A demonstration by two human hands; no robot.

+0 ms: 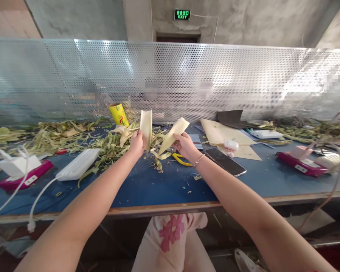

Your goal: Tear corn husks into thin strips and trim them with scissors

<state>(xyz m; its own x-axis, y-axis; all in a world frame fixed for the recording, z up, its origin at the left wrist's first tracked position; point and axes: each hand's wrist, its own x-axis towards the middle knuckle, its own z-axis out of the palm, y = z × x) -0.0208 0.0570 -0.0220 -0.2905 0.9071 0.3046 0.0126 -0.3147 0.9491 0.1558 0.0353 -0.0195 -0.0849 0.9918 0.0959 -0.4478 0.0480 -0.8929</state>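
My left hand [137, 142] is closed on a pale green leaf strip [146, 126], broad and slightly curved, held upright over the table. A second pale leaf strip [171, 136] is pinched in my right hand [185, 145], tilted up to the right. The two strips are apart at their tops, their lower ends close together. Scraps of dried leaf [115, 145] lie heaped behind and beside my left hand. A yellow loop [181, 160] with a tool-like shape lies under my right hand, partly hidden by it.
On the blue table [158, 189] are a phone [225, 161], a white power strip [78, 164], magenta socket blocks [301, 164], a yellow tube [118, 114], an earbud case [231, 145] and brown paper [225, 133]. A perforated metal screen [170, 75] stands along the back. Cables hang over the front edge.
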